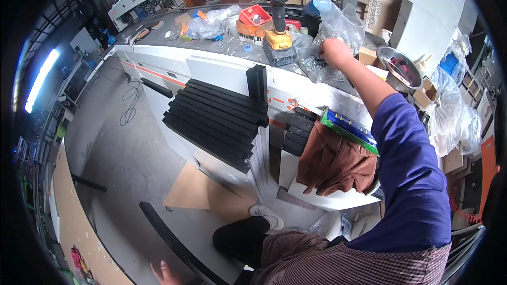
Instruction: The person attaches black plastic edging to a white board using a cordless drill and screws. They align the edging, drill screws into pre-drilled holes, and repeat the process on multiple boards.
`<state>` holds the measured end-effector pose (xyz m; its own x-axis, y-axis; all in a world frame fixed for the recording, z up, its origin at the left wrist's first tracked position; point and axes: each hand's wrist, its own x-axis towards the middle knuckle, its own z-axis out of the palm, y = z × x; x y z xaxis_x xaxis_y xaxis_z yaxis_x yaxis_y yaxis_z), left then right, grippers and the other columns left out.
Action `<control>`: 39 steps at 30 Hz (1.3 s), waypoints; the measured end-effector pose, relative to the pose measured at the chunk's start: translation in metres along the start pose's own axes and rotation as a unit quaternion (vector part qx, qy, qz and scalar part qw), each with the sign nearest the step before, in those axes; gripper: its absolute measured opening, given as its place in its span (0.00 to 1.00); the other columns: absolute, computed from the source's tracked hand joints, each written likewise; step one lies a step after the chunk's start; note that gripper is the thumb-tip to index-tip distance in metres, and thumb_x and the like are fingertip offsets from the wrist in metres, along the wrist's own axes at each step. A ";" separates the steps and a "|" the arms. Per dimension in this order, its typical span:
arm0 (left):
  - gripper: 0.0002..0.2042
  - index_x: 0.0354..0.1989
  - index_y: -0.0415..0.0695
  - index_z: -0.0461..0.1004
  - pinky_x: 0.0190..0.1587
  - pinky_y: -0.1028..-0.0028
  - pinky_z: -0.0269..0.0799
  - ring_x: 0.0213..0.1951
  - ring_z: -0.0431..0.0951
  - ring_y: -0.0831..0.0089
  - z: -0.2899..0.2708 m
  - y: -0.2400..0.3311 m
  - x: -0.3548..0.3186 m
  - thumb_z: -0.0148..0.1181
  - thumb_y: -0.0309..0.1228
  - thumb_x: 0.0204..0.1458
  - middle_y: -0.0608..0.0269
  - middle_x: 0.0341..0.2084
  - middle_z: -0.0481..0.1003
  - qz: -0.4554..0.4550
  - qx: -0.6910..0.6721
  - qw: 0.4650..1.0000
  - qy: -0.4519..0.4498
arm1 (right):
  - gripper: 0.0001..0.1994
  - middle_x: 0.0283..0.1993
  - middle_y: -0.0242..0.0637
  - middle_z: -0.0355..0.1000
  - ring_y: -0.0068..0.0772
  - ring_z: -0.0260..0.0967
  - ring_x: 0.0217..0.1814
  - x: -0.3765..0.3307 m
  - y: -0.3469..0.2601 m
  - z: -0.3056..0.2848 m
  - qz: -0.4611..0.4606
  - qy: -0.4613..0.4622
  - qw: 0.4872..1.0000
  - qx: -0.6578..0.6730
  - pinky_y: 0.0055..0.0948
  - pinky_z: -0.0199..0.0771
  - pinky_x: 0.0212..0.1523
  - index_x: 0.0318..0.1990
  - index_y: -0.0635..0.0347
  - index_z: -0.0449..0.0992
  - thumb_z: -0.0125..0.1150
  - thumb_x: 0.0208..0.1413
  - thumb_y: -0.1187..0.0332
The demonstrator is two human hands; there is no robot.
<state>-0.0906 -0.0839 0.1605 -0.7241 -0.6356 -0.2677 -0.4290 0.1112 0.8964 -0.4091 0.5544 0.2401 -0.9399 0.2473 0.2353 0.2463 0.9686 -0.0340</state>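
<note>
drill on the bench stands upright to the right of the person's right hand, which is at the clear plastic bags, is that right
Not quite: the head view shows the drill to the left of the person's right hand, not to its right. It does stand upright on the bench, and the hand is at the clear plastic bags.

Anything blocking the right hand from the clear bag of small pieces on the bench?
Nothing visible: the right hand is right at the clear bag. The yellow-and-black drill stands to its left, out of the way.
</note>
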 end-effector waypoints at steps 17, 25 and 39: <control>0.21 0.59 0.38 0.65 0.47 0.74 0.68 0.43 0.72 0.74 0.033 0.068 -0.023 0.57 0.31 0.58 0.59 0.45 0.73 0.134 -0.153 0.979 -0.023 | 0.07 0.33 0.28 0.75 0.19 0.71 0.33 -0.066 -0.066 -0.038 -0.076 -0.137 0.742 0.652 0.19 0.71 0.31 0.41 0.61 0.76 0.59 0.59 0.70; 0.10 0.47 0.34 0.75 0.39 0.77 0.72 0.32 0.76 0.77 0.142 0.142 -0.057 0.54 0.23 0.58 0.61 0.35 0.76 0.222 -0.110 0.918 -0.310 | 0.09 0.37 0.31 0.73 0.21 0.72 0.36 -0.171 -0.172 -0.037 -0.080 -0.354 0.303 0.881 0.21 0.76 0.37 0.46 0.63 0.73 0.55 0.62 0.68; 0.03 0.37 0.37 0.74 0.33 0.78 0.69 0.27 0.71 0.77 0.210 0.182 -0.042 0.56 0.21 0.56 0.62 0.30 0.74 0.246 -0.239 0.871 -0.353 | 0.09 0.34 0.29 0.74 0.18 0.69 0.34 -0.201 -0.229 -0.042 -0.082 -0.385 0.380 0.837 0.18 0.70 0.35 0.40 0.60 0.76 0.57 0.62 0.63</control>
<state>-0.2515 0.1230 0.2603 -0.9806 0.0450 0.1910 0.1784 -0.2010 0.9632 -0.2669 0.2824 0.2419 -0.8591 -0.5106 0.0350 0.2809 -0.5277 -0.8016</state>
